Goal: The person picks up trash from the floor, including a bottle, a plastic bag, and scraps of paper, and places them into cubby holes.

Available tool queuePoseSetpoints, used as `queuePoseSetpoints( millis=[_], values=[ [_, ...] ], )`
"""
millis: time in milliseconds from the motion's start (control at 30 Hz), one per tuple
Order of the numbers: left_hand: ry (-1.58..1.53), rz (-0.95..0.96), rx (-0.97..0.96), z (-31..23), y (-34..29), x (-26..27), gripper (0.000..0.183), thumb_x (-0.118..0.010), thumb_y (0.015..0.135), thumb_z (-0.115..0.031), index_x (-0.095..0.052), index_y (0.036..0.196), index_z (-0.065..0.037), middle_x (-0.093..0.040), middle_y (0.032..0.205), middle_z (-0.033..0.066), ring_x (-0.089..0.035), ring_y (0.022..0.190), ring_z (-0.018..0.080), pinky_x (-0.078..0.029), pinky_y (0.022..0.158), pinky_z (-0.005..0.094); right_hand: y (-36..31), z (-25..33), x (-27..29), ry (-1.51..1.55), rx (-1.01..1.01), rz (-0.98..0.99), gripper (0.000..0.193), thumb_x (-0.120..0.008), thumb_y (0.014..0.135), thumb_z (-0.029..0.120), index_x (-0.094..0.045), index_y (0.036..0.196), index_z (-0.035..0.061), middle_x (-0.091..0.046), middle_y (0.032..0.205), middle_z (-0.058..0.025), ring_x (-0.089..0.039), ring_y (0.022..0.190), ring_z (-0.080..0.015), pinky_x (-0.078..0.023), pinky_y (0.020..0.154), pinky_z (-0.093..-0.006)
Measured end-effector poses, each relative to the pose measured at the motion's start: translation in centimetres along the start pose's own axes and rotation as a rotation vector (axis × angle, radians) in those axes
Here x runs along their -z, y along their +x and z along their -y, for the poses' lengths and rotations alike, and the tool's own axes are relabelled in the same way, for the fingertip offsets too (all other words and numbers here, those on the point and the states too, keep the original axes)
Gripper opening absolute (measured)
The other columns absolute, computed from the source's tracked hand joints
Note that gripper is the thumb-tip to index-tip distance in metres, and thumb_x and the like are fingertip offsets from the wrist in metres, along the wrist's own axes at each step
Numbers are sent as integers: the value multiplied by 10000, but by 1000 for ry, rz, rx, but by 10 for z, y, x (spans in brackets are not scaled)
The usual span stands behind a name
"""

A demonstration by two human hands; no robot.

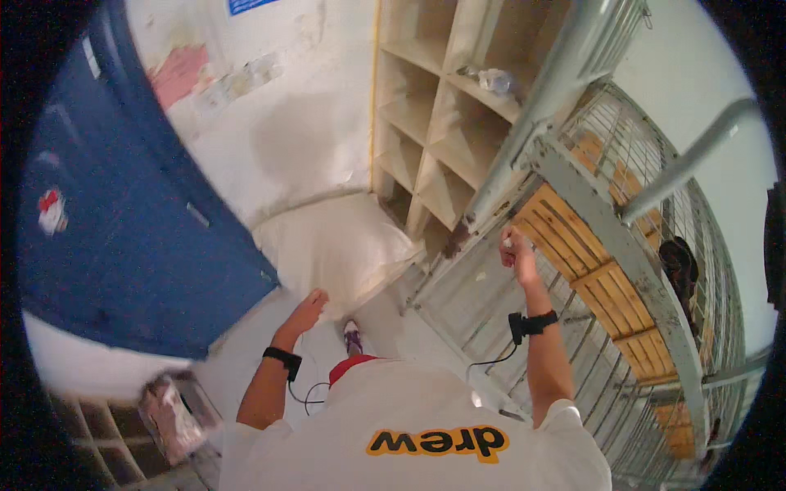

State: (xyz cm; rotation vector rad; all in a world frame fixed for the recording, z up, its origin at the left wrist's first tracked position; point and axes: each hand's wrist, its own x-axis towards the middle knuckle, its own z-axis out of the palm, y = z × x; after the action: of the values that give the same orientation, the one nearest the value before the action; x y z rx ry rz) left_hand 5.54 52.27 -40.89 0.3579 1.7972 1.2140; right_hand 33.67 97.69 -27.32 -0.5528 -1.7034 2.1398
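Observation:
My right hand [517,252] is raised beside the wooden slats [565,237] of a grey metal rack. Its fingers are curled closed, and a small whitish bit shows at them, too small to name. Lower and to the left, my left hand [308,311] hangs in front of a large white sack-like bundle [327,237] in the corner. The fingers of that hand reach loosely forward, with nothing visible in them. A black band with a cable is strapped round each wrist.
Beige cubby shelves [409,106] stand ahead, with crumpled clear plastic [495,80] in one compartment. A blue door [123,221] is at left. The metal rack, with wire mesh and a dark shoe-like item [678,266], fills the right. A container with a pinkish bag [173,421] stands lower left.

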Motion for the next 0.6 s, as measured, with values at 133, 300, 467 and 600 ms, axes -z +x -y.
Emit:
queuePoseSetpoints(
  millis=[133,300,467,600],
  values=[
    [455,332,-645,-159,91,9,254,-481,859,-22,-535,1103,-64,-532,951,75,-505,839,186,-447,754,330,31,36,-22,-174,69,-171,230,-464,943,280,-546,1020,79,-518,786,-20,-472,614,-120,-376,546,-269],
    [474,366,-1060,-319,149,-39,269,-440,943,-68,-576,1175,-80,-547,1079,80,-553,842,177,-479,728,321,84,85,-54,-659,468,-252,379,-467,971,134,-428,1338,50,-624,842,-40,-617,694,-134,-496,627,-268],
    [225,474,-1023,-433,125,-101,212,-556,860,-63,-581,1070,-51,-582,1044,152,-591,690,242,-496,669,326,108,165,-109,-476,193,-520,225,-502,978,166,-501,1173,54,-594,725,-32,-582,567,-97,-448,474,-235],
    [571,240,-1147,-484,142,-144,172,-609,823,-71,-555,983,-42,-606,1000,125,-591,660,252,-478,639,360,152,153,-53,-526,334,-462,233,-535,950,119,-486,1168,51,-599,763,-52,-572,564,-99,-456,473,-257]
  ],
)
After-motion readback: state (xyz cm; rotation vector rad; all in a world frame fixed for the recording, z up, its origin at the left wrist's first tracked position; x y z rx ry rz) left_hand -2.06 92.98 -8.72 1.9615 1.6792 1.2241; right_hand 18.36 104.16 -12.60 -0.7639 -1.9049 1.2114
